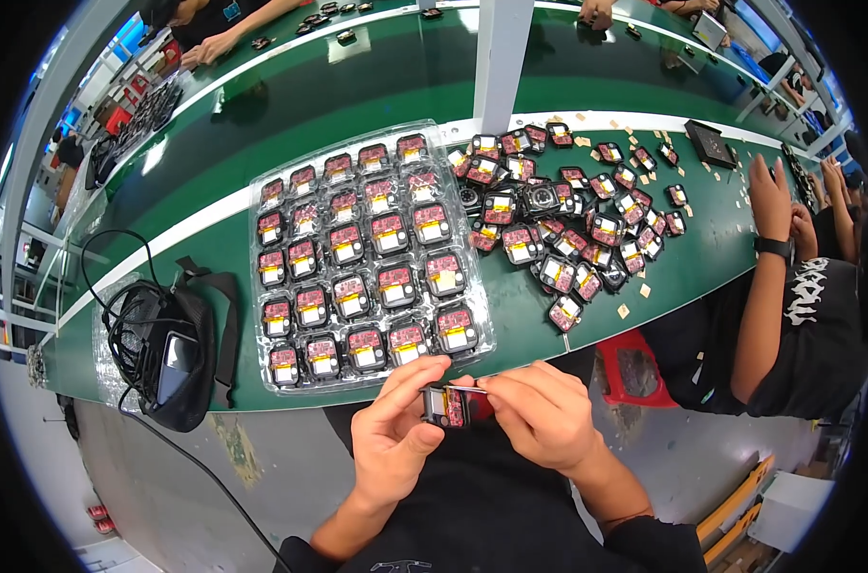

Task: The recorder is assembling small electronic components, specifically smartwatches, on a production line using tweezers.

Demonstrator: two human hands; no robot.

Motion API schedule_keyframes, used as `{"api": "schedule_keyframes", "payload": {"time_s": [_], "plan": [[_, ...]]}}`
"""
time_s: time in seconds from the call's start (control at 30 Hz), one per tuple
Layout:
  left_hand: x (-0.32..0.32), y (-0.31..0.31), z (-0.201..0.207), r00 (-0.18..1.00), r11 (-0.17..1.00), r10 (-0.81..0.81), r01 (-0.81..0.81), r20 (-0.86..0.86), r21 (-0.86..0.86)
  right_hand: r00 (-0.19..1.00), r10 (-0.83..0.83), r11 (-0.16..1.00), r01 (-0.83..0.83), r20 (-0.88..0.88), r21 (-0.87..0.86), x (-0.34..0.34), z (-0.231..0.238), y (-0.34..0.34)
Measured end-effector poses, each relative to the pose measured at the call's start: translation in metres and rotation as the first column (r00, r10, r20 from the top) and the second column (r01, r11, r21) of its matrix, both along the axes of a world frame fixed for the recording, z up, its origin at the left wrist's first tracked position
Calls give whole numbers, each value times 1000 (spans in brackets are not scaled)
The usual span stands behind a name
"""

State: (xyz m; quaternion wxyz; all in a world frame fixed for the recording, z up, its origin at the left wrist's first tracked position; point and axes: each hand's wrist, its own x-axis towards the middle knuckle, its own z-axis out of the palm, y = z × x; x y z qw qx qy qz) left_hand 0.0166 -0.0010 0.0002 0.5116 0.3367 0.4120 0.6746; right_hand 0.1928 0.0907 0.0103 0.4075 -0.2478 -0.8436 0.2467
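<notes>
Wide green bench (290, 105) runs across the view, and square on it, right in front of the person, sits a clear blister tray (477, 329), every pocket filled with a small square module showing red and yellow inside a dark frame — one per cell, so each keeps its face up and apart from its neighbours. To the right of the tray lies a loose heap (567, 224) of the same modules, tumbled at all angles, with small tan scraps (644, 289) scattered about them, likely peeled backing bits, though too small to be sure. On the bench's left end rests a black bag (171, 353) with a cable looping off it. A co-worker's arm (763, 286) reaches onto the bench at far right. Now down at the near edge, below the tray: the left hand (396, 444) pinches one module (448, 406) between thumb and fingers, clamped on its sides and held off the bench, probably to steady it; the right hand (539, 415) comes in against it, fingertips closed together at its upper edge on what may be a thin strip. The module shows a red patch, a pale panel, dark rim.
</notes>
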Motion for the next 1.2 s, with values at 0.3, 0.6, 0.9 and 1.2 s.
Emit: {"api": "schedule_keyframes", "payload": {"time_s": [0.3,0.6,0.9,1.2], "plan": [[12,0,6,971,999,47,-39,234,-38,990,-141,988,141,-3,62,-11,-4,-13],[-52,5,17,958,990,120,-97,-261,98,936,-351,936,351,-3,-35,15,-3,12],[-144,88,23,661,915,398,-338,-636,222,707,-598,765,645,376,4,34,-36,14],[-157,121,29,202,906,268,-385,-942,175,728,-584,765,641,359,-56,36,-35,5]]}}
